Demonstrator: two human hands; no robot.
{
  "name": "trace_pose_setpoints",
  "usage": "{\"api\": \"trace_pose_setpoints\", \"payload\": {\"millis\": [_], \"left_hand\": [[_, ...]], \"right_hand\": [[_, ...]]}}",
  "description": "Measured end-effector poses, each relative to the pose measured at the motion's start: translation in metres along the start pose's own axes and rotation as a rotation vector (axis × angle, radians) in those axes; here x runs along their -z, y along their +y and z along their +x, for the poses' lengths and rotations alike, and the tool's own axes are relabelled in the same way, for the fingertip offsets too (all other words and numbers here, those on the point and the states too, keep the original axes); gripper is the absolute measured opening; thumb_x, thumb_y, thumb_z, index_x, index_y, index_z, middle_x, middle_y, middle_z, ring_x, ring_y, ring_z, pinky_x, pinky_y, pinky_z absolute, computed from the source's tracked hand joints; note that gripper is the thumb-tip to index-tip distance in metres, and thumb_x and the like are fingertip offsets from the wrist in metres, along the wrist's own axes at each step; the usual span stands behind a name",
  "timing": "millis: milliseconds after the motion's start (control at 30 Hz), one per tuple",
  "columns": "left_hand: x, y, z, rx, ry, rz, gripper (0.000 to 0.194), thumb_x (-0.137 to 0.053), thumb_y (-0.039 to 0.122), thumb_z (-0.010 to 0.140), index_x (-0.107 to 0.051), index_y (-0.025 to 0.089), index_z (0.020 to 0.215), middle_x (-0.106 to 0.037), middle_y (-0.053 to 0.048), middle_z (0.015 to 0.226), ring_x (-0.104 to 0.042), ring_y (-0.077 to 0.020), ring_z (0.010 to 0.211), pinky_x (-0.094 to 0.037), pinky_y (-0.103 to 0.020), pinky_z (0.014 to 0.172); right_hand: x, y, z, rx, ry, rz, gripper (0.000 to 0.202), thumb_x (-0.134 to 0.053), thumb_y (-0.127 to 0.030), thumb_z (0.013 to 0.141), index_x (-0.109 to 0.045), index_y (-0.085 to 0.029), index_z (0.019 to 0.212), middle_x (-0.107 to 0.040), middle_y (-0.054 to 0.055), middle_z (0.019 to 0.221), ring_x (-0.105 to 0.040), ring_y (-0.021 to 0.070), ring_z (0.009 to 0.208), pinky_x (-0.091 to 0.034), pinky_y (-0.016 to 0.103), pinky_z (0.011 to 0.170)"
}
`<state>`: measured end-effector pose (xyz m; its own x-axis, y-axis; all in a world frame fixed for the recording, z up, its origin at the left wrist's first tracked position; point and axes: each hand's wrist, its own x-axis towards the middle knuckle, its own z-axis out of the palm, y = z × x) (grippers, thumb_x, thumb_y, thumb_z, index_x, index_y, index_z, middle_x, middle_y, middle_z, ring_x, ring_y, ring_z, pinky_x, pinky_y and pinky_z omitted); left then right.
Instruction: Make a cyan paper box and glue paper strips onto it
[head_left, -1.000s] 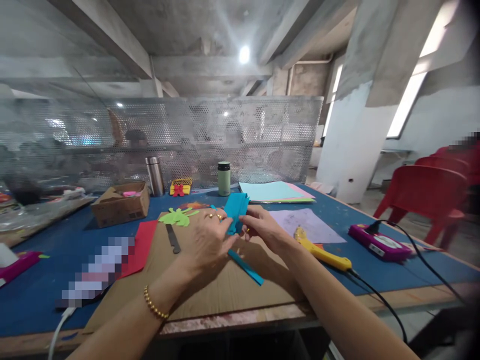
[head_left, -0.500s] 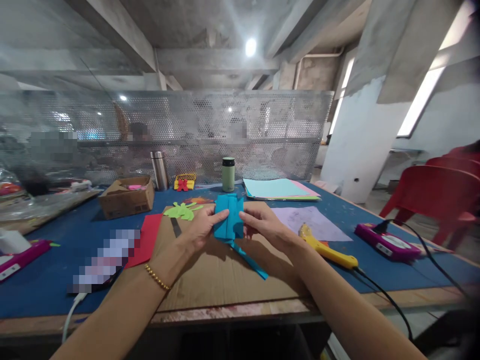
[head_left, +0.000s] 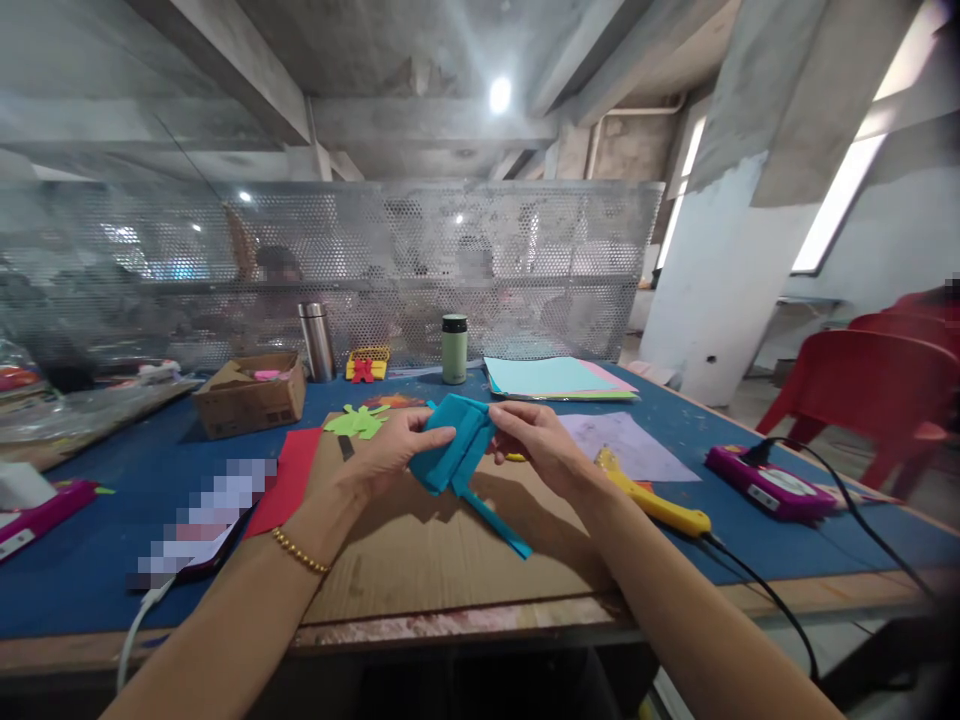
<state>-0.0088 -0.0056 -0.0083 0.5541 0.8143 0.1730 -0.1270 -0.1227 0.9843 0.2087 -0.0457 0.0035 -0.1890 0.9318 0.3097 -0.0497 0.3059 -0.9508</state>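
Observation:
Between my two hands is a blue folded paper piece [head_left: 448, 445], tilted above a sheet of brown cardboard [head_left: 420, 565]. My left hand [head_left: 401, 445] grips its left side, thumb on the front face. The fingers of my right hand [head_left: 529, 435] pinch its upper right corner. A narrow blue paper strip [head_left: 491, 522] slants down to the right below the piece; whether it is joined on is unclear. Green paper cut-outs [head_left: 358, 421] lie left of my hands, beside a small dark strip [head_left: 346, 447]. Right of my right hand rests a yellow hot glue gun [head_left: 660, 505].
A red paper sheet [head_left: 289, 480] and a phone [head_left: 214, 530] with a white cable lie left. Behind stand a cardboard box [head_left: 251, 400], a steel flask [head_left: 317, 345] and a green bottle [head_left: 454, 352]. Paper sheets [head_left: 551, 376] and a purple power strip [head_left: 769, 482] are right.
The blue paper piece has gone from upright to tilted, its top leaning right. My right hand has shifted up to its corner, and my left hand slightly left.

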Motion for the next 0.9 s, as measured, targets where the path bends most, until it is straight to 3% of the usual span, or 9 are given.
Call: {"api": "trace_pose_setpoints", "payload": {"millis": [267,433,567,633,700,767,800,833,900], "left_hand": [[0.009,0.014,-0.003,-0.096,0.080,0.240,0.036,-0.080,0.045,0.074,-0.076,0.016,0.095,-0.073,-0.006,0.085,-0.064,-0.0171,0.069,-0.049,-0.025,0.058],[0.009,0.021,-0.009,-0.137,-0.054,0.474,0.027,-0.073,0.041,0.080,-0.076,0.018,0.094,-0.075,-0.007,0.091,-0.068,-0.0221,0.080,-0.052,-0.030,0.068],[0.001,0.026,-0.011,-0.178,-0.067,0.575,0.024,-0.073,0.039,0.080,-0.076,0.020,0.096,-0.075,-0.008,0.100,-0.068,-0.0264,0.092,-0.053,-0.035,0.078],[-0.001,0.025,-0.009,-0.254,0.035,0.577,0.033,-0.074,0.039,0.080,-0.073,0.022,0.108,-0.072,-0.009,0.111,-0.065,-0.0273,0.103,-0.051,-0.037,0.087],[-0.002,0.022,-0.005,-0.310,0.269,0.503,0.050,-0.077,0.043,0.078,-0.066,0.022,0.122,-0.065,-0.012,0.123,-0.062,-0.0279,0.111,-0.049,-0.038,0.091],[-0.004,0.018,-0.001,-0.287,0.508,0.356,0.064,-0.078,0.046,0.077,-0.056,0.020,0.132,-0.060,-0.015,0.128,-0.063,-0.0267,0.107,-0.050,-0.037,0.088],[-0.005,0.015,0.000,-0.241,0.566,0.265,0.065,-0.077,0.048,0.078,-0.054,0.019,0.131,-0.061,-0.016,0.126,-0.065,-0.0251,0.100,-0.052,-0.036,0.083],[-0.007,0.012,0.001,-0.179,0.561,0.165,0.062,-0.077,0.050,0.078,-0.055,0.018,0.127,-0.062,-0.016,0.120,-0.066,-0.0233,0.092,-0.052,-0.035,0.078],[-0.014,0.007,0.001,-0.048,0.397,-0.054,0.051,-0.077,0.050,0.078,-0.060,0.015,0.111,-0.066,-0.014,0.107,-0.068,-0.0209,0.079,-0.052,-0.034,0.069]], "right_hand": [[0.003,0.003,-0.001,0.028,-0.136,-0.069,0.041,-0.068,-0.053,0.087,-0.076,-0.017,0.104,-0.070,0.005,0.078,-0.066,0.0147,0.070,-0.053,0.026,0.060],[-0.006,-0.001,-0.003,0.043,-0.181,-0.218,0.043,-0.068,-0.058,0.084,-0.075,-0.016,0.089,-0.065,0.002,0.069,-0.059,0.0110,0.058,-0.047,0.022,0.051],[-0.012,-0.001,-0.004,-0.023,-0.199,-0.215,0.039,-0.076,-0.054,0.076,-0.072,-0.016,0.082,-0.061,-0.001,0.062,-0.054,0.0097,0.050,-0.044,0.022,0.046],[-0.011,0.001,-0.002,0.000,-0.135,-0.167,0.037,-0.077,-0.052,0.075,-0.072,-0.016,0.082,-0.063,0.000,0.066,-0.055,0.0105,0.052,-0.048,0.024,0.048],[-0.009,0.004,0.001,0.018,0.012,-0.078,0.036,-0.079,-0.051,0.073,-0.071,-0.017,0.081,-0.063,0.000,0.069,-0.056,0.0110,0.053,-0.052,0.026,0.052],[-0.006,0.006,0.004,0.026,0.202,0.036,0.037,-0.082,-0.051,0.069,-0.067,-0.018,0.077,-0.060,-0.002,0.067,-0.055,0.0107,0.054,-0.055,0.028,0.056],[-0.004,0.007,0.005,0.033,0.285,0.084,0.039,-0.084,-0.052,0.067,-0.064,-0.018,0.073,-0.058,-0.003,0.066,-0.054,0.0105,0.054,-0.056,0.029,0.057],[-0.004,0.008,0.006,0.043,0.347,0.117,0.041,-0.085,-0.052,0.064,-0.061,-0.019,0.070,-0.055,-0.005,0.064,-0.053,0.0103,0.054,-0.056,0.029,0.058],[-0.005,0.010,0.008,0.067,0.411,0.147,0.044,-0.087,-0.052,0.061,-0.057,-0.020,0.066,-0.050,-0.006,0.063,-0.051,0.0099,0.054,-0.054,0.028,0.060]]}}
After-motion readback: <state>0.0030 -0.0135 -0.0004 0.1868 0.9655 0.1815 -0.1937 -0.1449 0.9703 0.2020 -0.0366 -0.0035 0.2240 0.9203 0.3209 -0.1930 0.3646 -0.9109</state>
